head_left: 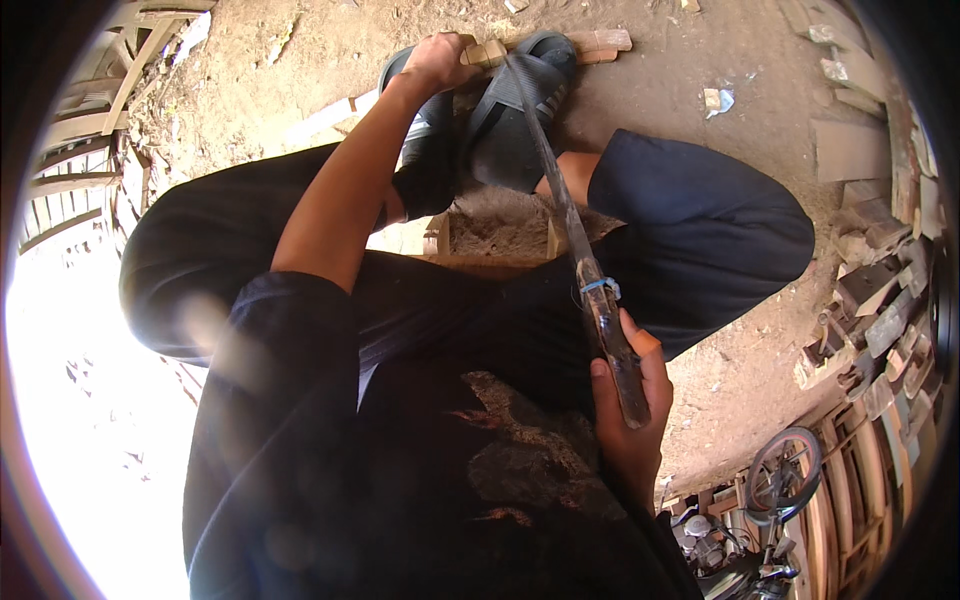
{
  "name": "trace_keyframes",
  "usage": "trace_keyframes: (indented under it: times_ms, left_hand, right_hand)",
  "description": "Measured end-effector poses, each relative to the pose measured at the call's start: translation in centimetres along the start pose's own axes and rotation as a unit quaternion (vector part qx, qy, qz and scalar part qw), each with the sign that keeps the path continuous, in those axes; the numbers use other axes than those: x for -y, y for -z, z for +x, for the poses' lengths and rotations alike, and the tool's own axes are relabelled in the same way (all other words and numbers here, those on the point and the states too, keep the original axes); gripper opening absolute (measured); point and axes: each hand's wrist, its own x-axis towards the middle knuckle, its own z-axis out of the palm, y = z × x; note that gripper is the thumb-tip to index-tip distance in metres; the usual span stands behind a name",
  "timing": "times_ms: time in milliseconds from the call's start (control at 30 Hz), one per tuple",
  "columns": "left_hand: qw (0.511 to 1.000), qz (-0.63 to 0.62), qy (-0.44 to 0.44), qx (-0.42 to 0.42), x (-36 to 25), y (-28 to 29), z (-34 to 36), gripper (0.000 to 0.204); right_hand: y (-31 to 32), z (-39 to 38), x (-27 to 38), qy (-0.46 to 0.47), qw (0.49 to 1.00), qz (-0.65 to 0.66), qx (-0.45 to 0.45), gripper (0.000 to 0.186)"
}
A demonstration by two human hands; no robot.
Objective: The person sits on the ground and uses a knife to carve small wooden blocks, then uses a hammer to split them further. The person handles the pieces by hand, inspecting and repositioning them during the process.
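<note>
My right hand (635, 410) is wrapped round the dark wooden handle of a long narrow blade (560, 185). Blue string is tied where handle and blade meet. The blade slants away from me, and its far end reaches a small wooden block (486, 54) between my feet. My left hand (440, 62) is closed on the left end of that block; part of the grip is hidden. A reddish wooden strip (603, 41) lies at the tips of my dark sandals (520, 100). Whether the blade touches the block or only overlaps it I cannot tell.
I sit low, knees spread, above a brown dirt floor (700, 50) with scattered scraps. A low wooden frame (480, 262) is under my legs. Wood offcuts (880, 300) are heaped at right; a motorcycle (715, 545) stands lower right. Wooden slats (75, 185) are at left.
</note>
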Motion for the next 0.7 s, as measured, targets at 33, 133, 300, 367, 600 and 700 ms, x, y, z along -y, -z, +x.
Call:
trace_keyframes:
  times_ms: [33,133,300,367,600,700]
  left_hand:
    - [1.0,0.006,-0.005,-0.006,-0.1,0.0,0.1,0.044]
    - [1.0,0.024,-0.003,-0.007,-0.6,0.1,0.4,0.043]
    - [0.999,0.041,0.002,0.032,-0.2,-0.2,1.2,0.054]
    - [0.999,0.034,-0.002,0.03,-0.1,0.0,1.1,0.053]
    - [0.997,0.073,-0.026,0.019,0.3,-0.2,1.4,0.051]
    - [0.999,0.021,-0.026,0.011,-0.2,-0.5,1.0,0.048]
  right_hand:
    - [-0.3,0.2,-0.8,0.036,0.999,-0.009,-0.011,0.045]
    - [-0.3,0.5,-0.9,0.019,1.0,0.003,0.008,0.046]
    - [-1.2,1.1,-1.3,0.073,0.997,0.017,0.004,0.046]
    - [-1.4,1.2,-0.9,0.051,0.999,0.013,0.016,0.045]
    - [-1.1,0.3,-0.5,0.026,0.999,-0.017,0.041,0.042]
    - [-1.6,3.0,0.2,0.028,0.998,-0.008,0.049,0.04]
